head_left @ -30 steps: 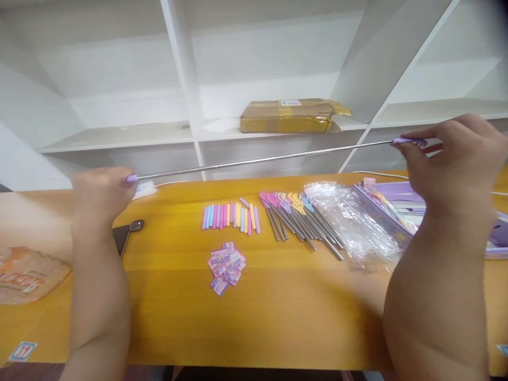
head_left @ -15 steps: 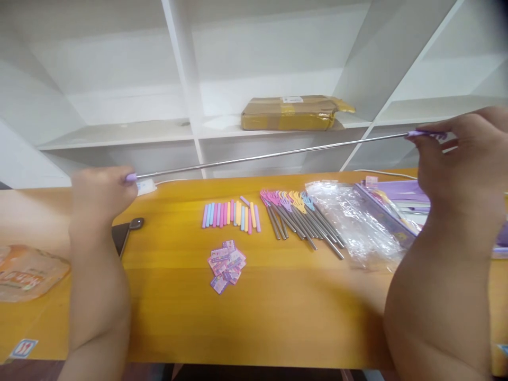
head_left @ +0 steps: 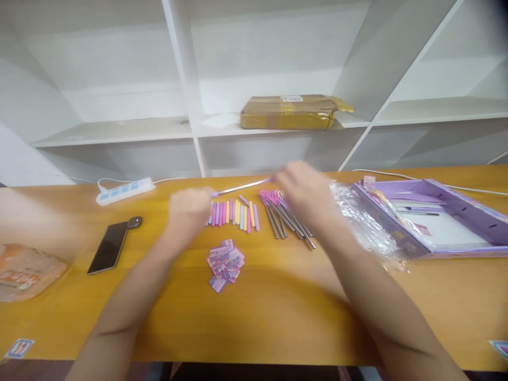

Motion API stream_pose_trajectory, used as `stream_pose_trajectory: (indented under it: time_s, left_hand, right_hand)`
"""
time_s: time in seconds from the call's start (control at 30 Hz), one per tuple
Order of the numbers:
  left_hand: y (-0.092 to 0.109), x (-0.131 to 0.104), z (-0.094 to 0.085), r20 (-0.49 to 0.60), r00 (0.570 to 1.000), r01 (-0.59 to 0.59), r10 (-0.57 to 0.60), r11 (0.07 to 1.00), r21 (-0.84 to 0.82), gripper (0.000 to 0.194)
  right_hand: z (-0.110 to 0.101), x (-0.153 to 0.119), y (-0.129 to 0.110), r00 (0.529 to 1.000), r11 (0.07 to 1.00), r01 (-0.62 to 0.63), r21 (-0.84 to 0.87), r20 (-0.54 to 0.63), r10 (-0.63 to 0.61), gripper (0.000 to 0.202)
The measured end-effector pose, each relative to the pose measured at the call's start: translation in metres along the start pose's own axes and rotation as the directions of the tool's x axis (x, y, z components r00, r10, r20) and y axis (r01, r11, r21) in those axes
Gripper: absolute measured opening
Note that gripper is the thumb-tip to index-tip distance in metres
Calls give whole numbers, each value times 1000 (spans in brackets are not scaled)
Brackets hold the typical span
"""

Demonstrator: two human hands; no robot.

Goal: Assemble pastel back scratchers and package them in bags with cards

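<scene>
Between my hands runs a telescopic back scratcher, a thin silver rod with purple ends, held above the table's back part. My left hand is closed round its purple grip end. At the other end my right hand, blurred by motion, is closed on the purple head, mostly hidden by the fingers. Beneath lies a row of pink, blue, yellow and purple tubes. Several more back scratchers with coloured claw heads lie partly behind my right hand. Small printed cards are piled nearer me.
Right of my hands are clear plastic bags and an open purple box. To the left lie a phone, a power strip and an orange package. A taped carton sits on the shelf behind.
My hands have come in from wide apart to near each other and lower. The rod between them has gone from long to much shorter. Both ends are still held.
</scene>
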State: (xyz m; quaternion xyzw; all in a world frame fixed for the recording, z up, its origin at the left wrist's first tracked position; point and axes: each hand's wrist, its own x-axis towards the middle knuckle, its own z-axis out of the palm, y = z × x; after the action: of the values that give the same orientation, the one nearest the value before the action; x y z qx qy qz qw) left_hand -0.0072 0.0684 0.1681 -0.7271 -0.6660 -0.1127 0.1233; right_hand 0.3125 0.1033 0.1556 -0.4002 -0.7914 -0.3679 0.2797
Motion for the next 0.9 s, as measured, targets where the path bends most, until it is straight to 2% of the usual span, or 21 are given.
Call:
stream_pose_trajectory:
  time_s: [0.03, 0.07, 0.13, 0.27, 0.37, 0.57, 0.9]
  left_hand:
    - [12, -1, 11, 14, 1000, -25, 25, 999, 47, 32]
    - [20, -2, 19, 51, 997, -55, 51, 996, 75, 30]
    - [25, -4, 26, 77, 994, -82, 74, 991, 104, 27]
    - [17, -6, 18, 78, 992, -109, 100, 985, 135, 23]
    - [15, -7, 12, 85, 991, -120, 108, 982, 147, 19]
    - [16, -7, 14, 55, 990, -140, 133, 978, 156, 17]
    - [10, -5, 14, 38, 990, -138, 134, 976, 167, 20]
  right_hand:
    - [2, 5, -26, 995, 995, 97, 20, -8, -97, 34]
    - [3, 9, -45, 992, 992, 122, 12, -15, -122, 32]
    - [4, 11, -61, 984, 983, 178, 34, -37, -177, 30]
    - [2, 7, -49, 980, 977, 198, 79, -36, -195, 29]
    - [0, 7, -43, 975, 970, 217, 108, -83, -208, 28]
    - [-1, 10, -47, 968, 960, 235, 155, -122, -217, 28]
    - [-5, 12, -37, 961, 935, 252, 248, -175, -213, 25]
